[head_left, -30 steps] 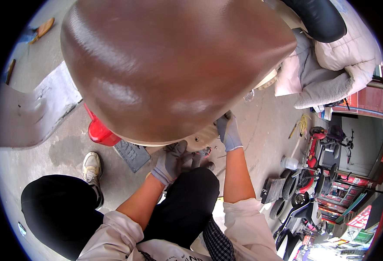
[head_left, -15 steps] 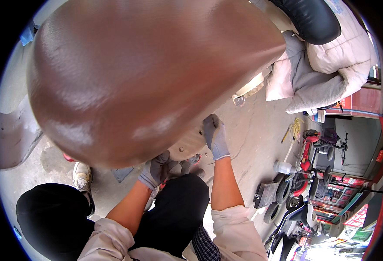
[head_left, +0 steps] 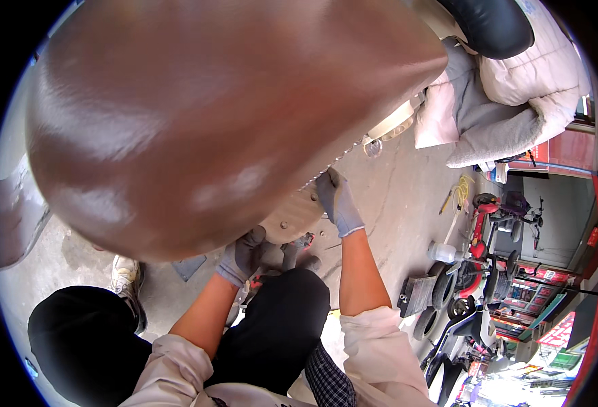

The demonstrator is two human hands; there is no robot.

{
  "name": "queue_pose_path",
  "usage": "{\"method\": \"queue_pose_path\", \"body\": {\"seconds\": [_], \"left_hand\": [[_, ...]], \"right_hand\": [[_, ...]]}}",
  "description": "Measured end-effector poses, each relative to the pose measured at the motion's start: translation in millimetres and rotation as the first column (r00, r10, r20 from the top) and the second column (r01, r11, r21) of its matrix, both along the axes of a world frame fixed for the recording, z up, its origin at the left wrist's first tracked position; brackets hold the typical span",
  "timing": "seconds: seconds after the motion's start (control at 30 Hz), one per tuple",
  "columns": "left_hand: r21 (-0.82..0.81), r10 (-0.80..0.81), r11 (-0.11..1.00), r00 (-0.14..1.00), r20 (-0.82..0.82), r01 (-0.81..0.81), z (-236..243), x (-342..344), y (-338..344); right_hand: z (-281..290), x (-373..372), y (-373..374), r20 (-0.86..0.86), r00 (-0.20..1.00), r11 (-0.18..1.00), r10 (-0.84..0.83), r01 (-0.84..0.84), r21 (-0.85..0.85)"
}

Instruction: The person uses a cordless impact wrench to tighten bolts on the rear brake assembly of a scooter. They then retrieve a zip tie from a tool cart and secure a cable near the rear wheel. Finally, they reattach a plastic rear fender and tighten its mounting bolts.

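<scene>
A large brown seat (head_left: 197, 129) with a smooth leather-like cover fills the upper left and middle. Below its lower edge shows a beige panel (head_left: 292, 222) with round bolt heads. My right hand (head_left: 338, 202), in a grey glove, is closed at the panel's right side, its fingertips close under the seat edge. My left hand (head_left: 243, 256), gloved too, curls at the panel's left end, partly under the seat. What either hand grips is hidden. Between my hands, lower down, lies a dark object with red parts (head_left: 297, 249), perhaps a tool.
A grey-and-pink quilted cover (head_left: 533, 102) and a black padded part (head_left: 492, 27) are at upper right. Several tyres (head_left: 442, 290), a dark box (head_left: 415, 296), a yellow cord (head_left: 461, 192) and parked scooters (head_left: 475, 332) stand along the right. My knees (head_left: 278, 332) are close below the seat.
The seat has shifted slightly left and up in view, and a thin notched line now shows along its lower right edge. My right hand has risen slightly; my left stays near the panel.
</scene>
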State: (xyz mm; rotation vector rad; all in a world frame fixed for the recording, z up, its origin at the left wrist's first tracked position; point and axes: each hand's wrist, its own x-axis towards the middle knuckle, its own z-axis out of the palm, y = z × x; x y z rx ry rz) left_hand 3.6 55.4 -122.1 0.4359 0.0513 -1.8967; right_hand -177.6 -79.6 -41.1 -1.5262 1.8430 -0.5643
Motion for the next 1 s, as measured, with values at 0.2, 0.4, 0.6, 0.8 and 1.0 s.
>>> {"method": "queue_pose_path", "body": {"seconds": [0.2,0.4,0.6,0.8,1.0], "left_hand": [[0.046,-0.110,0.993,0.986,0.123,0.106,-25.9,10.4,9.0],[0.059,-0.158,0.987,0.979,0.126,0.152,-9.0,9.7,7.9],[0.074,-0.102,0.993,0.991,0.087,0.096,27.1,5.2,-6.0],[0.116,0.013,0.993,0.985,0.175,-0.034,28.8,0.2,-14.0],[0.070,0.061,0.995,0.978,0.199,-0.076,25.0,-4.5,-18.2]], "right_hand": [[6.5,9.9,2.3,0.069,0.997,0.994,-0.020,0.012,0.110],[-9.0,-13.9,-4.0,0.136,0.990,0.987,-0.044,0.022,0.159],[-12.1,-19.6,-5.1,0.263,0.950,0.971,-0.170,0.116,0.208],[-5.2,8.7,8.5,0.476,0.837,0.961,-0.270,0.204,0.186],[-27.7,0.8,6.7,0.603,0.753,0.963,-0.262,0.241,0.117]]}}
